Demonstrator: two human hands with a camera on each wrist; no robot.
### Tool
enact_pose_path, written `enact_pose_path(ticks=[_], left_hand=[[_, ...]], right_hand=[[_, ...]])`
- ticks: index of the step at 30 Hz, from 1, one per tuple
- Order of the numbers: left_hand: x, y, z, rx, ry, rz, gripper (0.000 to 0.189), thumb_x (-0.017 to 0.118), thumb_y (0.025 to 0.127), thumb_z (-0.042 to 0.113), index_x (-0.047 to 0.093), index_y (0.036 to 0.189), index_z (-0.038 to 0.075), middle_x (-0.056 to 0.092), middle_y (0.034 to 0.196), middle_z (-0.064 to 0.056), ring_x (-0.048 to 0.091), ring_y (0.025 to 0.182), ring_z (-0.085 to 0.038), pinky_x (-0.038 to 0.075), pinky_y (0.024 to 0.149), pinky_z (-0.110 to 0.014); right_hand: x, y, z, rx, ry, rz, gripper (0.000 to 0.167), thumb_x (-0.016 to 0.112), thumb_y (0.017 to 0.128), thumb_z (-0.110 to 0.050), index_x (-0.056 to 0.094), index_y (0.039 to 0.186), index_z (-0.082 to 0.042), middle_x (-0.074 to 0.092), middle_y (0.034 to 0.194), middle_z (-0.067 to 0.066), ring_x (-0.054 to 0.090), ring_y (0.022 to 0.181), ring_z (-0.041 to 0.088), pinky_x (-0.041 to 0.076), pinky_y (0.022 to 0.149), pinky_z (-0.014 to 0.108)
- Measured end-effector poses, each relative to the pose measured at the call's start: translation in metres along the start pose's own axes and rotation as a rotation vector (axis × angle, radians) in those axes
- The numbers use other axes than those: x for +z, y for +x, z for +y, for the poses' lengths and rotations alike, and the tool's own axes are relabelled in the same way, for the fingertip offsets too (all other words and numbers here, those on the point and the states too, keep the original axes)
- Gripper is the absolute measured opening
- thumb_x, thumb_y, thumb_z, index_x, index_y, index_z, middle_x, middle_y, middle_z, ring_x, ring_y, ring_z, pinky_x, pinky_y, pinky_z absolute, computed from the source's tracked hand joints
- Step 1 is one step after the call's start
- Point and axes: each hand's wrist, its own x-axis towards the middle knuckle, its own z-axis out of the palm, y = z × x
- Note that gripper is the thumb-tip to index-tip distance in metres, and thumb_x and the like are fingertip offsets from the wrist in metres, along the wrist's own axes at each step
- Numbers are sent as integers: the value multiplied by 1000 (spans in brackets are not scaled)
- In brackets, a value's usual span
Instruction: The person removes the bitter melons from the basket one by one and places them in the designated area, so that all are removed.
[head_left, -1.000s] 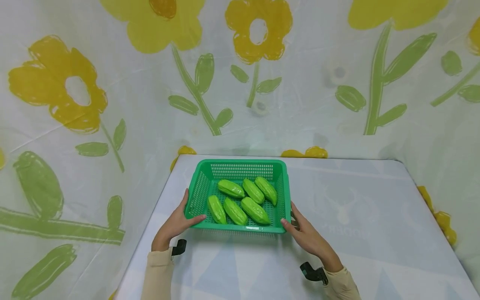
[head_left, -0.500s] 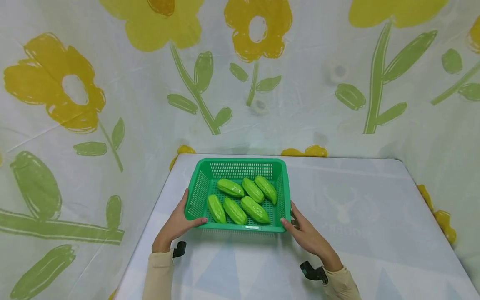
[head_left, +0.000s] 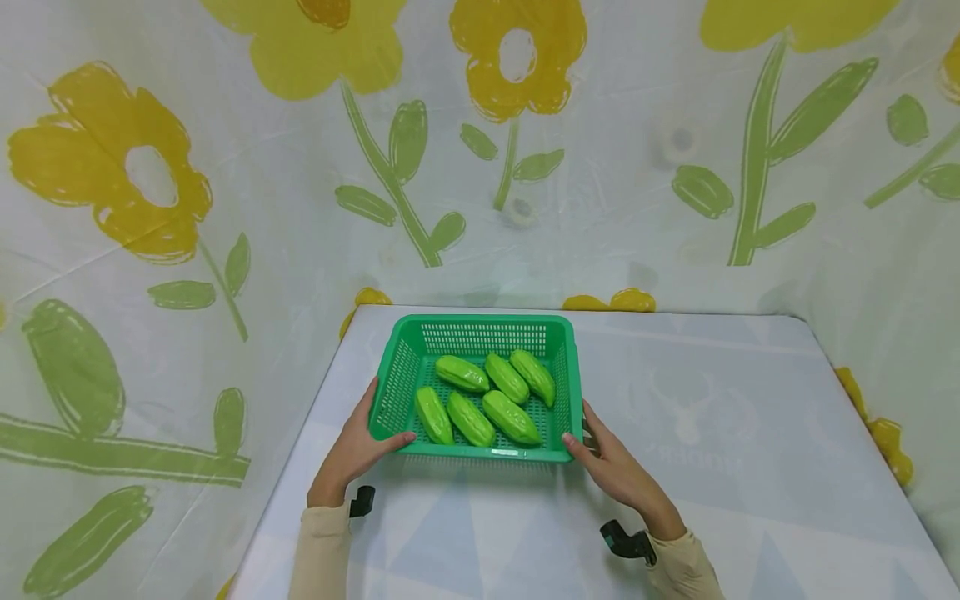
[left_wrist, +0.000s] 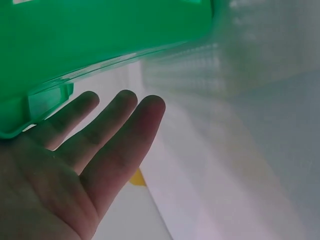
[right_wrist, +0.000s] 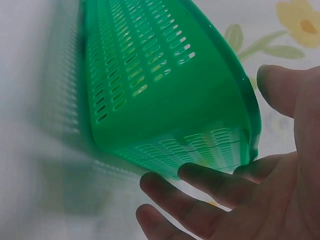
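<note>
A green plastic basket [head_left: 486, 452] with slotted walls stands on the table. Inside it lie several glossy, lime-green, ridged vegetables that look like bitter melons [head_left: 512, 417], in two loose rows. My left hand [head_left: 348, 450] holds the front left corner, its thumb over the rim and its fingers along the outer wall. In the left wrist view, three fingers [left_wrist: 125, 130] extend below the rim. My right hand [head_left: 611, 467] holds the front right corner, thumb at the rim; in the right wrist view, its fingers [right_wrist: 192, 205] spread beside the slotted wall.
The table [head_left: 720, 467] has a pale cover with faint blue triangles and a glossy surface that reflects the basket. Behind and to the left hangs a white curtain [head_left: 600, 217] printed with yellow flowers and green stems. A small black camera sits at each wrist.
The whole head view shifts very slightly. Both hands stay at the basket's corners, and the basket and its vegetables keep their places on the table.
</note>
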Motion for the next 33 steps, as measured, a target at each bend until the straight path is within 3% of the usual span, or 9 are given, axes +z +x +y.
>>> enact_pose_path(ticks=[9, 19, 23, 33], left_hand=[[3, 0, -4, 28, -2, 28, 120, 80, 85, 51, -2, 168, 22, 10, 175, -15, 20, 159, -44, 26, 122, -70], [4, 0, -8, -9, 5, 34, 120, 80, 85, 52, -1, 168, 26, 18, 173, -20, 29, 154, -49, 32, 117, -72], [4, 0, -9, -15, -23, 29, 119, 80, 85, 50, -2, 168, 29, 16, 174, -18, 27, 156, -48, 31, 118, -72], [3, -4, -3, -29, -96, 30, 118, 81, 86, 46, 0, 169, 24, 13, 175, -16, 26, 156, -45, 29, 120, -71]], right_hand=[[-1, 2, 1, 15, -10, 13, 79, 51, 109, -40, 5, 168, -16, 33, 164, 28, 50, 142, 48, 46, 112, 62], [2, 2, 2, 20, 1, 21, 79, 52, 108, -42, 7, 168, -17, 34, 164, 28, 52, 140, 49, 49, 110, 60], [2, 2, 2, 19, 5, 27, 80, 52, 108, -42, 7, 168, -16, 36, 163, 28, 53, 140, 48, 49, 110, 60], [4, 2, 1, 22, 15, 36, 79, 53, 108, -38, 8, 168, -15, 39, 161, 29, 54, 139, 47, 49, 110, 59]])
